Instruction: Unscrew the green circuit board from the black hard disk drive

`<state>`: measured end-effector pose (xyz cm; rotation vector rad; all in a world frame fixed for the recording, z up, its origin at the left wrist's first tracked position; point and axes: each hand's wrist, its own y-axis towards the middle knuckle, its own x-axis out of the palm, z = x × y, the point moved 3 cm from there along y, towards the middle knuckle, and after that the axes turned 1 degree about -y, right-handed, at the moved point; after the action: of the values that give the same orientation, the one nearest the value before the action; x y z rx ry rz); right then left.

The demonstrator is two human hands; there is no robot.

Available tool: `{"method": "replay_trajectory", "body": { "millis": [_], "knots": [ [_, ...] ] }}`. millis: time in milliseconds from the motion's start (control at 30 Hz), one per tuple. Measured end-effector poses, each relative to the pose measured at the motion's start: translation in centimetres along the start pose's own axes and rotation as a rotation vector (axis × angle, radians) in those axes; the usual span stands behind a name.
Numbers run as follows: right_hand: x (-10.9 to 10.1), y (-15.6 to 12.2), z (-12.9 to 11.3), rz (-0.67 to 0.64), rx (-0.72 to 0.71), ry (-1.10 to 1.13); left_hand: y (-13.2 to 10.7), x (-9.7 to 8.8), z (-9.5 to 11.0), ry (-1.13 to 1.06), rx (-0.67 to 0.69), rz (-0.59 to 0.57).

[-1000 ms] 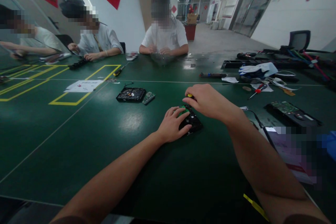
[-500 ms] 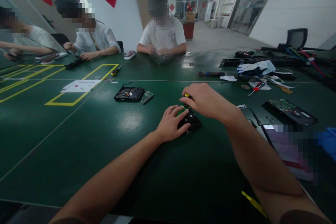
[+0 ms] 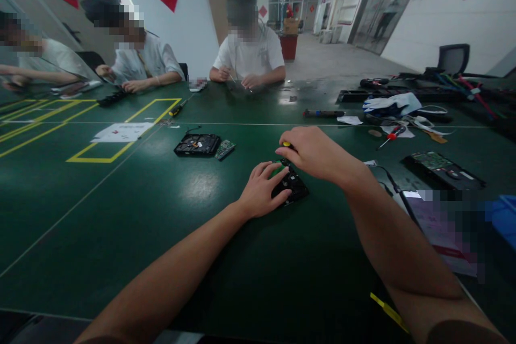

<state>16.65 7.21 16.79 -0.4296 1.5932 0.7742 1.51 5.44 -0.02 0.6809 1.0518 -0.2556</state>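
Observation:
A black hard drive [image 3: 293,187] with a green circuit board lies on the green table [image 3: 161,215] in front of me. My left hand [image 3: 262,189] rests on its left side, fingers spread flat over it, holding it down. My right hand [image 3: 312,151] is closed round a yellow-handled screwdriver [image 3: 286,145], held upright with its tip on the drive's far end.
Another opened hard drive [image 3: 197,144] with a loose circuit board [image 3: 226,149] lies further left. A third drive [image 3: 441,167], a red screwdriver [image 3: 390,136] and cloths sit to the right. Yellow floor-tape boxes [image 3: 121,129] mark the table. Three people work at the far side.
My view has shifted slightly. Both hands stay on the drive, the right hand turning a little with the screwdriver.

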Motion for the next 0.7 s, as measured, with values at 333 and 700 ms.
{"method": "replay_trajectory", "body": {
  "millis": [333, 700],
  "knots": [
    [0.2, 0.2, 0.4, -0.002, 0.005, 0.001, 0.0, -0.1, 0.0, 0.013, 0.009, 0.005],
    [0.3, 0.3, 1.2, 0.019, 0.023, 0.022, 0.0, 0.0, -0.1, 0.026, 0.015, 0.017]
  ]
}}
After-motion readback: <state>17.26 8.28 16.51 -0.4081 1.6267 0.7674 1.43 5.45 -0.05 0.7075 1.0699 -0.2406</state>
